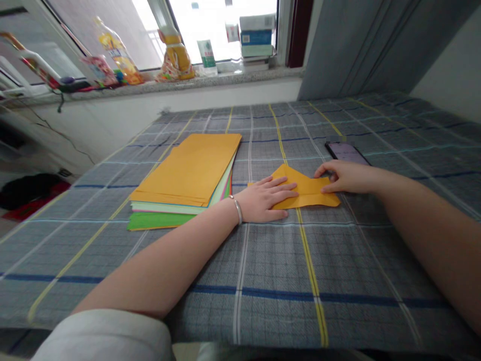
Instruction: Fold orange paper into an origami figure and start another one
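A folded sheet of orange paper [306, 188] lies on the plaid cloth, with a peak at its far edge and creases across it. My left hand [266, 199] rests flat on its left part, fingers spread, and covers that end. A silver bangle [236, 209] circles the left wrist. At the paper's right end, my right hand [338, 176] pinches the edge between thumb and fingers. Left of my hands is a stack of coloured paper [188, 170], orange on top, with white, pink and green sheets showing below.
A phone [347, 153] lies just beyond my right hand. The grey plaid cloth [210, 316] covers the whole surface. Along the windowsill [225, 79] at the back stand bottles [176, 55], a white-green tube [206, 54] and stacked boxes [257, 37].
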Demonstrator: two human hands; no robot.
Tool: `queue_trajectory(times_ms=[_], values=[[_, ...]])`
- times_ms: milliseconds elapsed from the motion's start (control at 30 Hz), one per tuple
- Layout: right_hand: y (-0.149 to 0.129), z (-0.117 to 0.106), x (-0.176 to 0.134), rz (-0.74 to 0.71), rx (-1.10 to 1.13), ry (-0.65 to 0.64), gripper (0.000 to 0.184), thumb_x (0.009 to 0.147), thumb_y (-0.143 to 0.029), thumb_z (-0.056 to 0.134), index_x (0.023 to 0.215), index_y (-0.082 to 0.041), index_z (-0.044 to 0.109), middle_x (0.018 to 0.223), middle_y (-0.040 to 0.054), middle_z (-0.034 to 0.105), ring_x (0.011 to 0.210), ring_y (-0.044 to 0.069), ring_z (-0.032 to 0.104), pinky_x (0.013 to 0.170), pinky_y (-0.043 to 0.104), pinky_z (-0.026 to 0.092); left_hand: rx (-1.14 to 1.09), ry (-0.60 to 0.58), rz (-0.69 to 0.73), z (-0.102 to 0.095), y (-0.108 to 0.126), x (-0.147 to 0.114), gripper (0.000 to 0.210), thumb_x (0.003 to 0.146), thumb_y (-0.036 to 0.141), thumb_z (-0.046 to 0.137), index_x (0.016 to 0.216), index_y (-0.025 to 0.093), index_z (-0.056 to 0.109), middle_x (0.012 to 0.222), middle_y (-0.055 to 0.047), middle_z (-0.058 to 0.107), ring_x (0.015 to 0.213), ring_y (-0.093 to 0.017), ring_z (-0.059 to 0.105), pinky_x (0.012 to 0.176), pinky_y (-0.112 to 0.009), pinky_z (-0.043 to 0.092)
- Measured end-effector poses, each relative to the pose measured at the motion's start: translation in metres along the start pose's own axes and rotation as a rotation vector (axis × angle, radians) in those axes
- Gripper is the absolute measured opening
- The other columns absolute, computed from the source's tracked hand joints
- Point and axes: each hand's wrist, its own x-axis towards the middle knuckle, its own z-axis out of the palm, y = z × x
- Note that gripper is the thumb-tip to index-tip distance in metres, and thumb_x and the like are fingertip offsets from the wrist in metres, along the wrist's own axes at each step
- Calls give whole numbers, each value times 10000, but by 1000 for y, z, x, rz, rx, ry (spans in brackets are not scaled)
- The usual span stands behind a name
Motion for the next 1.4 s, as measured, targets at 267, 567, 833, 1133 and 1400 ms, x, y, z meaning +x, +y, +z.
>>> queue_trajectory(times_ms=[267,567,833,1133,1400], values=[[4,-1,-4,4,-59,38,488,661,-267,633,1145,-229,684,1014,67,735,755,226,677,611,346,546,3,0,-1,0,0,0,614,985,477,417,1525,204,311,1637,-20,205,1529,-258,104,1247,-458,74],[5,-4,-8,-30,-91,49,483,694,-220,580,1161,-226,701,997,72,753,750,228,689,609,338,539,21,4,3,1,0,0,621,987,474,421,1528,190,306,1639,-22,196,1528,-264,108,1247,-471,89],[-1,-1,-6,51,-11,3,570,744,-476,647,1230,-178,660,951,101,749,663,228,672,559,348,515,14,13,5,1,0,0,610,983,474,422,1519,201,320,1635,-27,211,1526,-260,120,1246,-468,94],[0,-4,-6,8,-49,-1,560,661,-278,641,1216,-203,660,1152,99,709,919,277,683,761,394,562,4,9,3,-1,0,0,618,977,472,431,1519,194,323,1634,-22,219,1526,-261,120,1248,-461,86],[-1,-7,-12,-33,-96,-1,565,687,-230,558,1242,-230,665,1116,77,730,1015,281,674,853,405,552,6,2,-1,-1,1,1,620,980,472,423,1523,192,315,1636,-24,209,1527,-261,115,1247,-470,91]])
